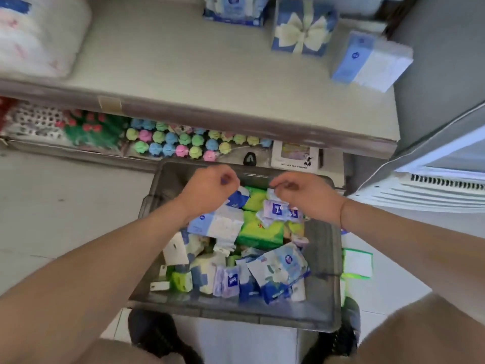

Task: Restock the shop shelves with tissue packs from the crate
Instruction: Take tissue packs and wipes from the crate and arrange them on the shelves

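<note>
A grey plastic crate point(324, 261) stands on the floor at my feet, filled with several tissue packs in blue, white, green and lilac wrappers. My left hand point(210, 189) pinches the top corner of a blue-and-white pack point(237, 198) at the crate's far end. My right hand point(301, 194) pinches the top edge of a lilac bundle of small packs point(278, 210). The beige shelf point(183, 74) above the crate holds a blue-and-white tissue pack point(371, 61) at its right end.
On the shelf sit a blue box with a cream bow point(304, 27), another blue pack point(236, 9) and a big white bag point(39, 35). The lower shelf holds colourful balls point(181, 143). A white appliance point(433, 179) stands at the right. A green-edged pack point(357, 262) lies beside the crate.
</note>
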Available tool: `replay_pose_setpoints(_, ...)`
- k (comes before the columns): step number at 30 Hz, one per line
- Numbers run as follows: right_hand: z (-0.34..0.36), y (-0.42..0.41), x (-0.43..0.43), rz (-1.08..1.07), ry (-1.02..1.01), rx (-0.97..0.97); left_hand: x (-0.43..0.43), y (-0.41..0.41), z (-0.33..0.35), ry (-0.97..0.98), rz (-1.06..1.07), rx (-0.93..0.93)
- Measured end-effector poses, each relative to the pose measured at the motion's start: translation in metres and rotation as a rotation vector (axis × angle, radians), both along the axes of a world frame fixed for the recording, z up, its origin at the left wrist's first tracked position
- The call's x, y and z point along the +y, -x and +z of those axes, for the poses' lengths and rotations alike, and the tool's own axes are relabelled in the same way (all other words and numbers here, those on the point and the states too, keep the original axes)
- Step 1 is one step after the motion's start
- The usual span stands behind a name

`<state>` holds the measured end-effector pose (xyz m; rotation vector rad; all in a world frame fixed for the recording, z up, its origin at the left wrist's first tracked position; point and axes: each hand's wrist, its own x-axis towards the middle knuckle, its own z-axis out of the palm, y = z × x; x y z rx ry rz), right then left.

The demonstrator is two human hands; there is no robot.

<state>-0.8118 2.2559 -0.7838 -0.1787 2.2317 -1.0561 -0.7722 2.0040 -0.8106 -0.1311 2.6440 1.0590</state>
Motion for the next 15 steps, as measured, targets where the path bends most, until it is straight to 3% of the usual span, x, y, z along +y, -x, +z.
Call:
replay_pose_setpoints(5, -0.056, 0.005, -0.001, -0.036, 0.039, 0.061, -0.006, 0.008, -0.027, 0.21, -0.119, 0.099)
replay_pose_setpoints(8, -0.067, -0.018, 0.008, -0.155, 0.066, 0.036, 0.001, -0.018, -0.029, 0.155, -0.004, 0.059)
replay_pose_setpoints(11, -0.06, -0.056, 0.026, -0.129, 0.023, -0.03, 0.015, -0.065, -0.039, 0.155, -0.063, -0.066)
replay_pose_setpoints(15, -0.03, -0.026, 0.036, -0.137, 0.034, 0.073, 0.015, -0.054, -0.023, 0.172, -0.044, 0.051)
